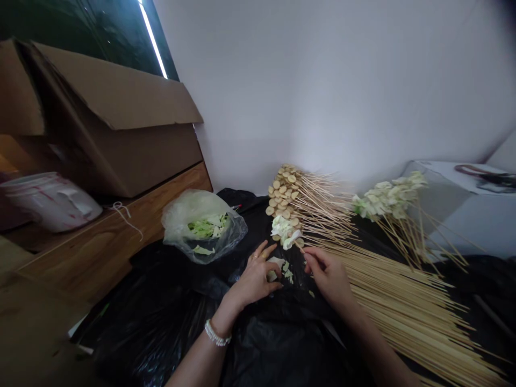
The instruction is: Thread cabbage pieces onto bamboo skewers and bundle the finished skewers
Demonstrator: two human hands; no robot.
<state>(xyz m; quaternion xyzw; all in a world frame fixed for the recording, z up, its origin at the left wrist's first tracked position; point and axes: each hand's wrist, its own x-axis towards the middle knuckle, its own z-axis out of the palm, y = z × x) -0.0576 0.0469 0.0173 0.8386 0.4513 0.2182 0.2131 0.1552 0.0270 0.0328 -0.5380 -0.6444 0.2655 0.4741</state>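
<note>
My right hand pinches a thin wooden skewer, and pale green cabbage leaves are threaded on its far end. To the left of it, my left hand has its fingers spread and curved around small pale cabbage pieces on the black plastic sheet. Whether its fingers grip any piece is not clear. Just beyond my hands lies a pile of skewers with round pale slices on their ends. A clear plastic bag of chopped cabbage sits left of my left hand.
Many bare skewers lie on the right. Skewers with cabbage lean by a white box at the back right. An open cardboard box and a white tub stand on the left. A white wall rises behind.
</note>
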